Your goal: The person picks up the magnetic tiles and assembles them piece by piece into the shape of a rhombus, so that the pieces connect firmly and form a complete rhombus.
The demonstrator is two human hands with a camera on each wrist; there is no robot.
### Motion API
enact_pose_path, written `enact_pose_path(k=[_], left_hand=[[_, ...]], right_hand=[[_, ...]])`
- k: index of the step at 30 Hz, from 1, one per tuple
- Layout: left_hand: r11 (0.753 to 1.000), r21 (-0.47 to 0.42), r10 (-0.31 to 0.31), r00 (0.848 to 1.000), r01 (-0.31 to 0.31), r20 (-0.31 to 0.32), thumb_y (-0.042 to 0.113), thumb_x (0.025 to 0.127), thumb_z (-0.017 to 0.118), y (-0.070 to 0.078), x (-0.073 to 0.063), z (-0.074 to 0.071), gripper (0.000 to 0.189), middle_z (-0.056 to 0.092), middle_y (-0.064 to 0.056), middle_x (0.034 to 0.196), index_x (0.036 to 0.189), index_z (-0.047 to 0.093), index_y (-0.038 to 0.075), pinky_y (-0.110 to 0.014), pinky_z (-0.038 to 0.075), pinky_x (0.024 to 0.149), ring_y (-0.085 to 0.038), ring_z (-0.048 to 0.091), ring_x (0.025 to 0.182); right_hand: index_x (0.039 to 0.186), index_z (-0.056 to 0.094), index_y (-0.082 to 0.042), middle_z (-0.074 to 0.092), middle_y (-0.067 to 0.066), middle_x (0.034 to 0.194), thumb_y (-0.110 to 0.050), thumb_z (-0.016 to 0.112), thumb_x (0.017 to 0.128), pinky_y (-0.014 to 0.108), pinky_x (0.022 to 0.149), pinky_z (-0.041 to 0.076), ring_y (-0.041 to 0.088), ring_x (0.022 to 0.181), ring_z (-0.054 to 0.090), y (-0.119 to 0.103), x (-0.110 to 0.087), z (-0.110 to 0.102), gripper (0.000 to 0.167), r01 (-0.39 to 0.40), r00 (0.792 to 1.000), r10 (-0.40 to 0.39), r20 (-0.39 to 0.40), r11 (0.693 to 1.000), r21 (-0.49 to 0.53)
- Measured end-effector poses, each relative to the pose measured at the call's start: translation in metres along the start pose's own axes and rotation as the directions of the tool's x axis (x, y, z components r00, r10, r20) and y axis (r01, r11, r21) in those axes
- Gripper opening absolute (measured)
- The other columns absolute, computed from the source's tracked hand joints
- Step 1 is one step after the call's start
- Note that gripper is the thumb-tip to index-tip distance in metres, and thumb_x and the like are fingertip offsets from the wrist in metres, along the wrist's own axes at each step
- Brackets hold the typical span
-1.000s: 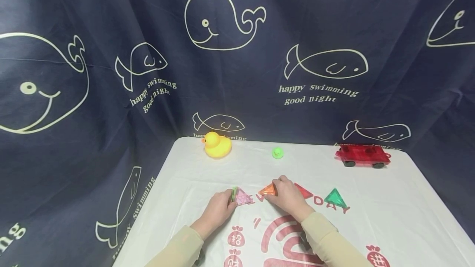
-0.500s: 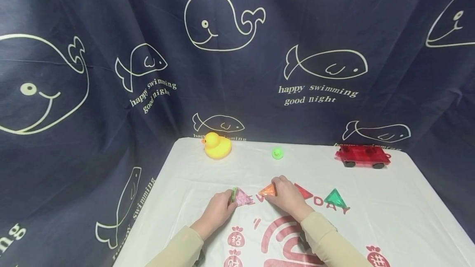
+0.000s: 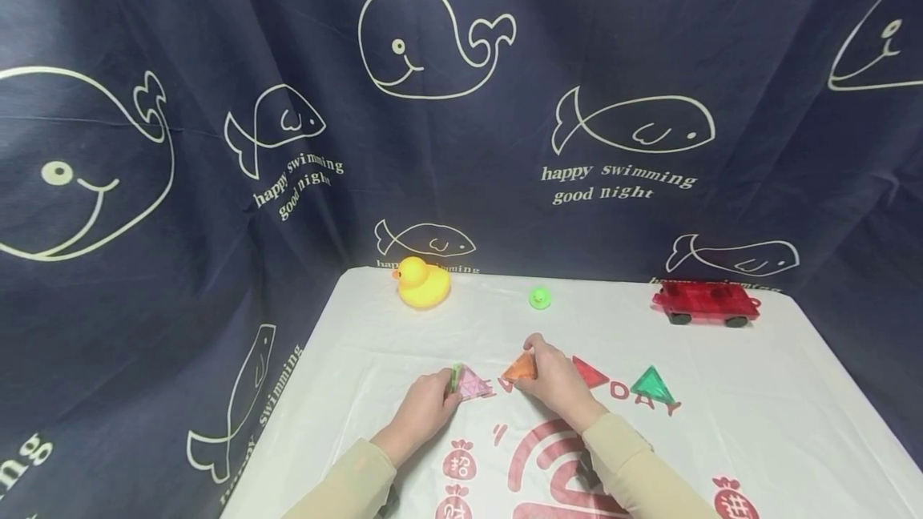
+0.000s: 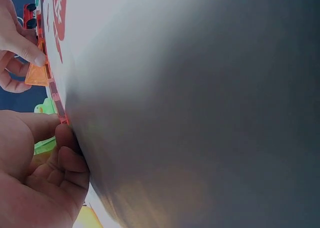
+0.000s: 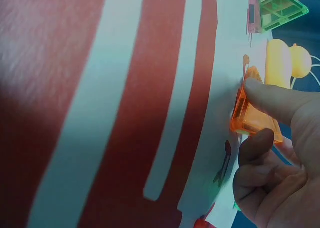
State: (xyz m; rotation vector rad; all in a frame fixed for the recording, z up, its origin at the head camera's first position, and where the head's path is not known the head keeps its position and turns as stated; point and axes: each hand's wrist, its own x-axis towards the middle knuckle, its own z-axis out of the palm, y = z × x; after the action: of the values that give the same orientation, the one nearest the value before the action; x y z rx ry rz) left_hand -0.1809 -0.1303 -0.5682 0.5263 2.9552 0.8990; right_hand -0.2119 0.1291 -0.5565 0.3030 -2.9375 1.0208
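Observation:
In the head view my left hand (image 3: 424, 403) grips a green translucent triangular tile (image 5: 281, 10) at its edge. That tile stands up from the edge of a pink triangular tile (image 3: 472, 384) lying on the white cloth. To the right, my right hand (image 3: 562, 381) pinches an orange triangular tile (image 5: 259, 119) between thumb and fingers. The orange tile is tilted up in the right wrist view, its lower edge close over the cloth. Just right of that hand lies a red triangular tile (image 3: 590, 372), and further right a green triangle (image 3: 652, 385).
Along the back of the table (image 3: 346, 327) stand a yellow duck (image 3: 422, 285), a small green duck (image 3: 539, 298) and a red toy wagon (image 3: 710, 304). A dark blue curtain (image 3: 461, 150) with white whales and fish hangs behind.
My right hand has tipped the orange tile slightly, and a finger has lifted away toward the upper left. The left hand has stayed in place with the green tile.

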Motion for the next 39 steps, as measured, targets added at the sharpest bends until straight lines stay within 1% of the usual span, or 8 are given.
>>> enact_pose_path(k=[4, 8, 12, 21, 24, 30, 35, 39], left_hand=[[1.0, 0.007, -0.001, 1.0, 0.001, 0.005, 0.012, 0.098, 0.071, 0.001, 0.001, -0.001, 0.008, 0.054, 0.009, 0.068, 0.1, 0.067, 0.006, -0.025, 0.047, 0.055, -0.005, 0.05, 0.059], [1.0, 0.009, 0.009, 1.0, -0.009, 0.012, 0.011, 0.098, 0.071, 0.001, 0.001, -0.001, 0.007, 0.055, 0.009, 0.067, 0.099, 0.067, 0.006, -0.025, 0.048, 0.056, -0.005, 0.051, 0.059], [1.0, 0.021, 0.019, 1.0, -0.019, 0.011, 0.01, 0.098, 0.071, 0.0, 0.0, -0.002, 0.007, 0.051, 0.009, 0.065, 0.093, 0.065, 0.008, -0.025, 0.046, 0.054, -0.006, 0.049, 0.058], [0.997, 0.055, 0.054, 0.998, -0.055, 0.012, 0.01, 0.097, 0.071, -0.002, 0.004, -0.001, 0.011, 0.047, 0.009, 0.062, 0.088, 0.064, 0.011, -0.026, 0.043, 0.055, -0.007, 0.046, 0.057], [0.996, 0.067, 0.056, 0.998, -0.057, 0.015, 0.011, 0.097, 0.071, -0.001, 0.006, -0.001, 0.011, 0.049, 0.008, 0.064, 0.088, 0.064, 0.011, -0.028, 0.044, 0.056, -0.008, 0.047, 0.058], [0.996, 0.084, 0.039, 0.999, -0.042, 0.038, 0.013, 0.098, 0.071, 0.003, 0.01, -0.001, 0.007, 0.059, 0.006, 0.071, 0.099, 0.069, 0.007, -0.03, 0.051, 0.062, -0.008, 0.054, 0.064], [0.994, 0.096, 0.039, 0.998, -0.043, 0.045, 0.013, 0.098, 0.07, 0.005, 0.013, 0.001, 0.006, 0.058, 0.006, 0.071, 0.098, 0.069, 0.008, -0.03, 0.052, 0.062, -0.007, 0.054, 0.064], [0.988, 0.134, 0.069, 0.997, -0.071, 0.021, 0.012, 0.097, 0.07, 0.007, 0.015, 0.004, 0.005, 0.059, 0.004, 0.07, 0.096, 0.069, 0.007, -0.031, 0.054, 0.063, -0.01, 0.058, 0.064]], right_hand=[[0.122, 0.058, -0.004, 0.061, 0.001, 0.084, -0.008, 0.093, 0.074, 0.033, 0.065, 0.048, 0.014, 0.07, 0.053, 0.0, 0.001, 0.001, 0.059, -0.005, 1.0, 0.005, -0.014, 1.0, 0.01], [0.111, 0.066, -0.003, 0.061, 0.001, 0.086, -0.009, 0.093, 0.075, 0.033, 0.065, 0.048, 0.014, 0.072, 0.053, -0.001, 0.001, 0.003, 0.046, -0.004, 0.999, 0.004, -0.032, 1.0, -0.005], [0.099, 0.072, -0.004, 0.06, -0.001, 0.08, -0.014, 0.092, 0.079, 0.032, 0.063, 0.046, 0.014, 0.07, 0.05, -0.002, 0.001, 0.006, 0.03, 0.017, 0.999, -0.017, -0.046, 1.0, -0.007], [0.089, 0.077, -0.01, 0.065, -0.002, 0.079, -0.014, 0.084, 0.087, 0.035, 0.066, 0.047, 0.014, 0.07, 0.052, -0.009, -0.003, 0.006, 0.009, 0.001, 1.0, -0.001, -0.017, 0.999, 0.033], [0.086, 0.076, -0.012, 0.064, -0.003, 0.079, -0.019, 0.082, 0.09, 0.034, 0.066, 0.046, 0.014, 0.069, 0.051, -0.011, -0.003, 0.008, 0.01, 0.01, 1.0, -0.01, -0.027, 1.0, 0.006], [0.077, 0.071, -0.015, 0.049, -0.005, 0.069, -0.019, 0.078, 0.092, 0.029, 0.057, 0.04, 0.012, 0.062, 0.044, -0.013, -0.003, 0.018, 0.017, 0.087, 0.995, -0.091, -0.052, 0.993, -0.074], [0.079, 0.074, -0.012, 0.047, -0.006, 0.067, -0.014, 0.077, 0.091, 0.028, 0.055, 0.04, 0.01, 0.06, 0.043, -0.015, -0.002, 0.024, 0.013, 0.143, 0.986, -0.15, -0.079, 0.986, -0.088], [0.083, 0.075, -0.01, 0.047, -0.005, 0.067, -0.013, 0.076, 0.092, 0.028, 0.055, 0.04, 0.011, 0.059, 0.043, -0.019, -0.001, 0.026, 0.01, 0.155, 0.983, -0.164, -0.086, 0.983, -0.096]])
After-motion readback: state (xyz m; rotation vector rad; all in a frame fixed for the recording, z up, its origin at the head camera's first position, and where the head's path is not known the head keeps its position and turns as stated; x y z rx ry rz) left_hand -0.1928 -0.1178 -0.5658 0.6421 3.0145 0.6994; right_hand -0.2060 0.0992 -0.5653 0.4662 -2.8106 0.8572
